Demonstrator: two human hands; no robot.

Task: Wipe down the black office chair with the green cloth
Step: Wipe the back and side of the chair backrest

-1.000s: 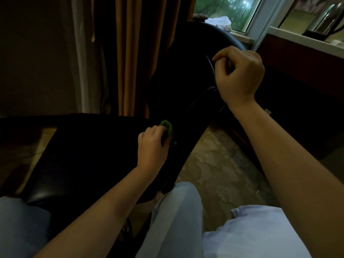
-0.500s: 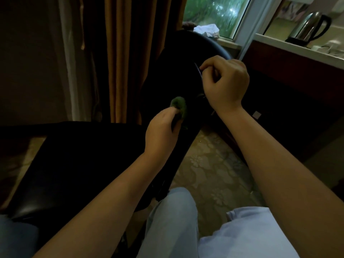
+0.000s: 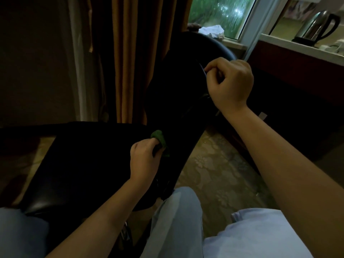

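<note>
Looked down on one black office chair [image 3: 83, 164]: dark, smooth, with a dull shine at the near corner of the seat. Followed its padded chair back [image 3: 176, 86] up and away toward the window.

Counted one green cloth [image 3: 159, 139], small, bunched into a wad and half hidden behind fingers. Gripped that cloth in the left hand [image 3: 143, 161], curled tight round it. Pressed it against the chair in the crease between seat and back. Clenched the right hand [image 3: 229, 84] higher up on the far edge of the chair back, pinching a thin rim there between thumb and forefinger.

Counted two hands, two bare forearms and two knees [image 3: 176, 211] in pale blue trousers along the bottom edge.

Saw patterned carpet [image 3: 214, 164] under and beside the chair. Noted one orange curtain [image 3: 134, 53] hanging behind the chair, just beside a pale sheer strip.

Spotted one crumpled white rag [image 3: 212, 30] on the window sill [image 3: 234, 43], past the top of the chair back. Counted one steel kettle [image 3: 316, 25] with a black handle, standing on a black base on the counter [image 3: 279, 40] at upper right. Could not count the white crockery just beside it, too blurred.

Made out one small pale tag [image 3: 262, 115] on the dark furniture below the right wrist, with any writing on it too small to read.
</note>
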